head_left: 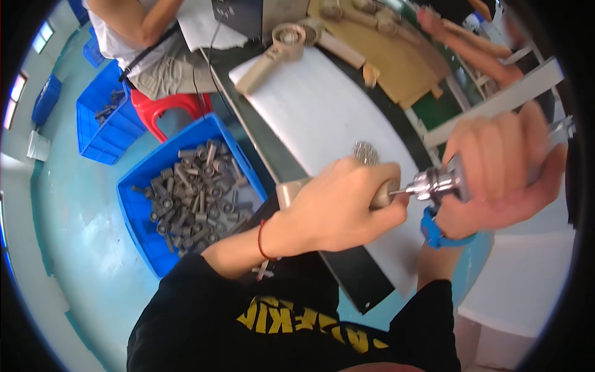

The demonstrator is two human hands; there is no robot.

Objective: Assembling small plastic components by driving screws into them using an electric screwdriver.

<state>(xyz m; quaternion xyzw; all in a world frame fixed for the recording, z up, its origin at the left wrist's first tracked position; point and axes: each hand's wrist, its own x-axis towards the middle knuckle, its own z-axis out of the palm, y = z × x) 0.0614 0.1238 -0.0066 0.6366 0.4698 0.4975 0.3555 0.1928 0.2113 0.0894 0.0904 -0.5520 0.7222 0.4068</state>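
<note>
My left hand (341, 208), with a red string on its wrist, is closed around a beige plastic housing (290, 193). One end of the housing sticks out to the left of my fist, and a rounded end (384, 194) shows between thumb and forefinger. A silvery round mesh piece (365, 152) shows just beyond my knuckles; whether it belongs to the housing I cannot tell. My right hand (502, 170), slightly blurred, wraps around a power screwdriver (434, 184) held level. Its thin bit points left and meets the rounded end of the housing.
Beside the table, a blue crate (133, 214) holds many grey-brown parts. A beige round-headed device (269, 59) lies on the white table sheet (322, 118). More such devices rest on brown cardboard (403, 68). A seated person (155, 43) and another person's arm (477, 49) are across the table.
</note>
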